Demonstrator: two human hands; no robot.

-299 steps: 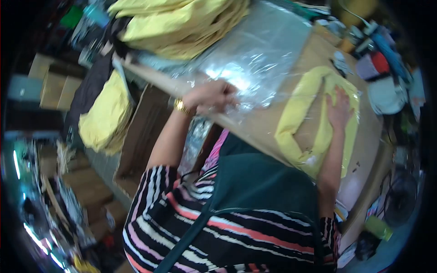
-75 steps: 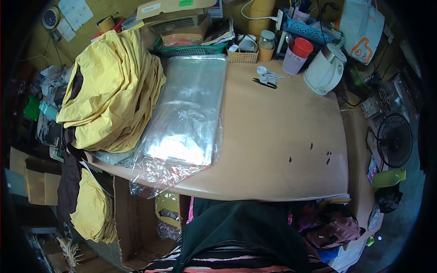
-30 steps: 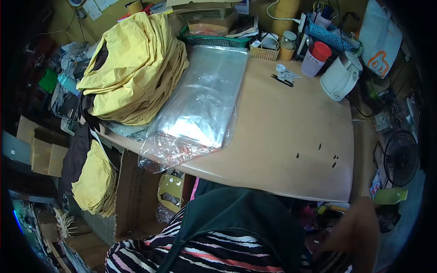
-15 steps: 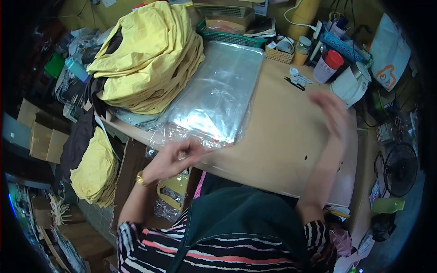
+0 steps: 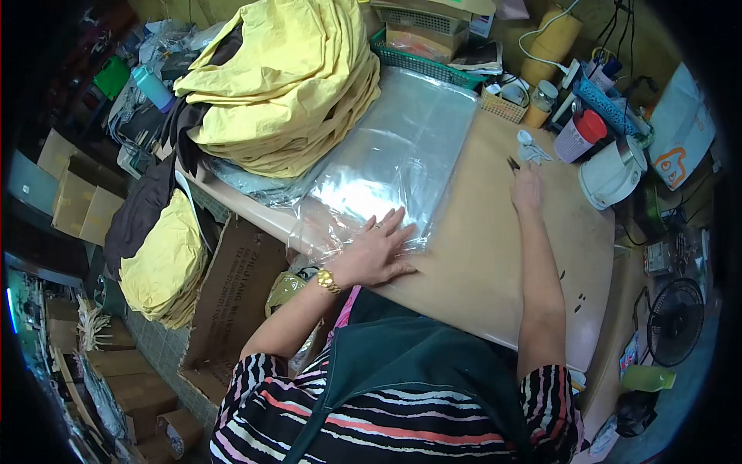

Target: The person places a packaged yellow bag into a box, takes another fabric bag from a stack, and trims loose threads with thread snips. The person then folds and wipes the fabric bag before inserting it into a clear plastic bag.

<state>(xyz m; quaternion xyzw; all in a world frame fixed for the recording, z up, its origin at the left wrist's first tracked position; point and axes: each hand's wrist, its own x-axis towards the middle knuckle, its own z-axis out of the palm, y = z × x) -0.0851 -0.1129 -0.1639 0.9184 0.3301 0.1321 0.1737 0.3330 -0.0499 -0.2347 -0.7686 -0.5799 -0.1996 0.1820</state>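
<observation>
My left hand (image 5: 376, 251) lies with spread fingers on the lower edge of a stack of clear plastic bags (image 5: 394, 155), a gold watch on its wrist. Farther right, my right hand (image 5: 527, 188) is closed around small black snips (image 5: 512, 164), whose tips show past the fingers. Just beyond the snips lies a small white item with a crumpled cloth (image 5: 533, 147). A tall pile of folded yellow fabric (image 5: 286, 93) stands left of the bags on the brown table (image 5: 479, 224).
Along the back stand a green basket (image 5: 425, 68), a wicker basket (image 5: 504, 106), a jar (image 5: 541, 100), a red cup (image 5: 591, 126) and a white kettle (image 5: 613, 174). An open cardboard box (image 5: 236, 286) is below the table's left edge, beside more yellow fabric (image 5: 166, 267).
Both hands have come back over the table. My left hand has settled flat on the bags; my right hand has reached forward and taken hold of the snips. The camera view has shifted.
</observation>
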